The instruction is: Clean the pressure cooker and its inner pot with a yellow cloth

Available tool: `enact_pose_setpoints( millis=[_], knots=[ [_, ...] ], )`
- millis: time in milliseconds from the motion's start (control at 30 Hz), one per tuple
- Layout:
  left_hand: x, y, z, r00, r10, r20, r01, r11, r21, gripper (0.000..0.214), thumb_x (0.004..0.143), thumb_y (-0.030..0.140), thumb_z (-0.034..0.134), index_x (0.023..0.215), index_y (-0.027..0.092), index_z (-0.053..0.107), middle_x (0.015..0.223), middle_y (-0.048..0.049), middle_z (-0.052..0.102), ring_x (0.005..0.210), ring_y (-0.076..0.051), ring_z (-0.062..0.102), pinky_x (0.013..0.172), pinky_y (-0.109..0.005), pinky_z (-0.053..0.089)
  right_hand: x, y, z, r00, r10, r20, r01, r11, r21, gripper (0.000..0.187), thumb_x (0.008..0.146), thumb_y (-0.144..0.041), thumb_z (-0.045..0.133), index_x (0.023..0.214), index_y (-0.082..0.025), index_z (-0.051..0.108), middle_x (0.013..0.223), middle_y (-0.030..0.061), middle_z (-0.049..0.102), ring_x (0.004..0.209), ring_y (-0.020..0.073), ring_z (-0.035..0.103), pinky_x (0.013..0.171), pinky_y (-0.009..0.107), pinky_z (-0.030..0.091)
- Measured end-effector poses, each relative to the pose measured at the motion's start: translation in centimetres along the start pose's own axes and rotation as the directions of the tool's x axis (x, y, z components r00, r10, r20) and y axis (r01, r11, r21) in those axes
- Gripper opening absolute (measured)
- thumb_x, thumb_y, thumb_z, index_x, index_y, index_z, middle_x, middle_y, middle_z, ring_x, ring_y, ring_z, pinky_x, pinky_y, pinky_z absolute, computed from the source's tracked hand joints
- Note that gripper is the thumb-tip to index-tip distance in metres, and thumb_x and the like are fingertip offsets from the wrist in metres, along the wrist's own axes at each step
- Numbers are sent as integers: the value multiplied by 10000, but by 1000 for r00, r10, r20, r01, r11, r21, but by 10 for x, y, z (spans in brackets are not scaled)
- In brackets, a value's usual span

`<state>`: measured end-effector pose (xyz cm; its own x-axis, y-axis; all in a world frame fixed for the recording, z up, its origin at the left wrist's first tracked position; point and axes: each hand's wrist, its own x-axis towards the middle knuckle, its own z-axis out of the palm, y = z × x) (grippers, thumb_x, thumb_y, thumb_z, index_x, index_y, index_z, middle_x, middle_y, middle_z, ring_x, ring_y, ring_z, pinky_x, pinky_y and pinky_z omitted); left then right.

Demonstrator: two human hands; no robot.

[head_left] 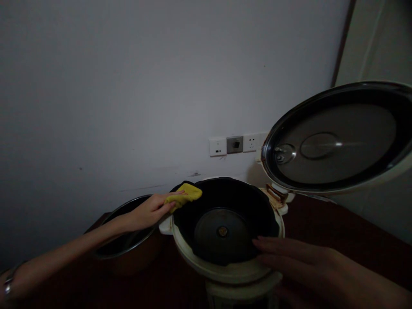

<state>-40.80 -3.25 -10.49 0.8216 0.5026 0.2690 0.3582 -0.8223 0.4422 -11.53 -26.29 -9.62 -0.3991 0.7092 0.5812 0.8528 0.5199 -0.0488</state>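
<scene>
A yellow cloth (189,193) is pinched in my left hand (149,211), pressed against the upper left rim of an electric pressure cooker (189,253). The cooker's dark inside is bare, with a small round plate at the centre of its floor. Its round lid (347,141) stands tilted up on the hinge at the right, its metal underside facing me. My right hand (299,259) lies at the lower right rim, fingers stretched out and together, holding nothing. The fingertips reach just over the edge; the dim light hides whether they press on it.
A metal inner pot (127,251) stands left of the cooker, partly behind my left forearm. Both rest on a dark brown table (347,231). Behind are a pale wall (128,86) and a row of wall sockets (251,143). The raised lid takes up the right side.
</scene>
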Motion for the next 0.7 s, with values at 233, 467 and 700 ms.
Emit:
enact_pose_setpoints(
  millis=[233,467,700],
  knots=[
    [-27,17,5,997,31,-75,-31,999,12,413,918,271,362,1297,307,522,1321,-13,564,1200,-210,530,1026,-446,413,9,-4,-15,989,-33,142,20,996,90,462,785,-159,591,1221,-310,607,1180,19,656,925,196,686,739,212,586],
    [-51,33,23,973,203,-110,-192,976,102,522,892,144,393,1379,331,408,1416,4,453,1305,-184,412,1099,-439,320,0,-8,-26,989,88,118,-90,996,15,437,835,-228,573,1248,-369,570,1211,8,636,991,218,663,758,244,591],
    [-57,76,28,941,324,-97,-302,934,190,652,855,104,436,1444,331,273,1419,0,451,1292,-175,428,1059,-360,400,6,-12,-25,973,189,132,-194,981,28,363,867,-287,533,1225,-318,587,1167,43,654,986,225,664,788,277,585]
  ],
)
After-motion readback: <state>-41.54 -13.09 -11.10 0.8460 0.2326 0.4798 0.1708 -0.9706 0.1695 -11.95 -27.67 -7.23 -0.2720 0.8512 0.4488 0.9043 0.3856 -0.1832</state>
